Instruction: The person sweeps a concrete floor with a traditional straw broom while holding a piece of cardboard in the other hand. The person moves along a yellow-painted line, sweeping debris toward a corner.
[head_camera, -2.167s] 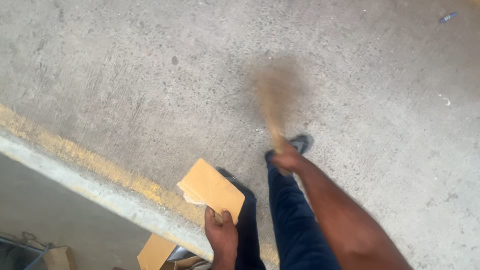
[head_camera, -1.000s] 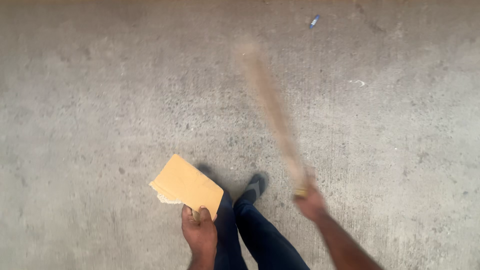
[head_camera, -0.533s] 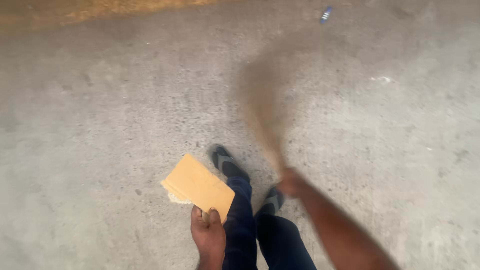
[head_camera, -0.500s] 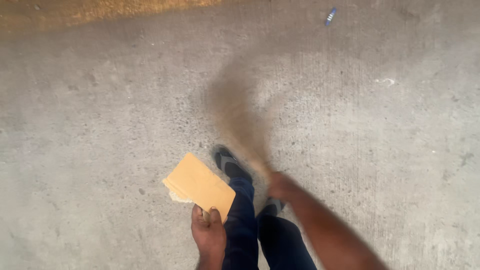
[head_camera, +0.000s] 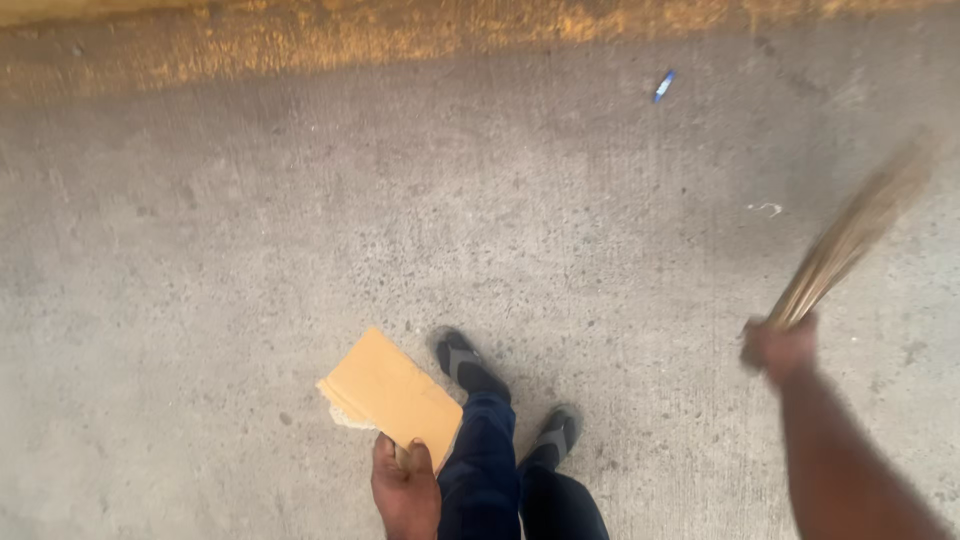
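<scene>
My left hand (head_camera: 404, 492) grips a flat piece of brown cardboard (head_camera: 388, 395) by its near edge, holding it low beside my left leg. My right hand (head_camera: 779, 346) is closed around the handle end of a bundled straw broom (head_camera: 850, 236), which is swung out to the right and blurred by motion. My two feet in dark sandals (head_camera: 462, 360) stand on the grey concrete floor (head_camera: 250, 250) between the hands.
A small blue scrap (head_camera: 664, 85) lies on the concrete at the far right. A tiny white fleck (head_camera: 766, 208) lies near the broom head. A worn yellow painted band (head_camera: 400, 35) runs across the top.
The broom has swung from the middle in front of my feet out to the right. The view has tilted so the yellow band shows at the top. The cardboard stays in my left hand.
</scene>
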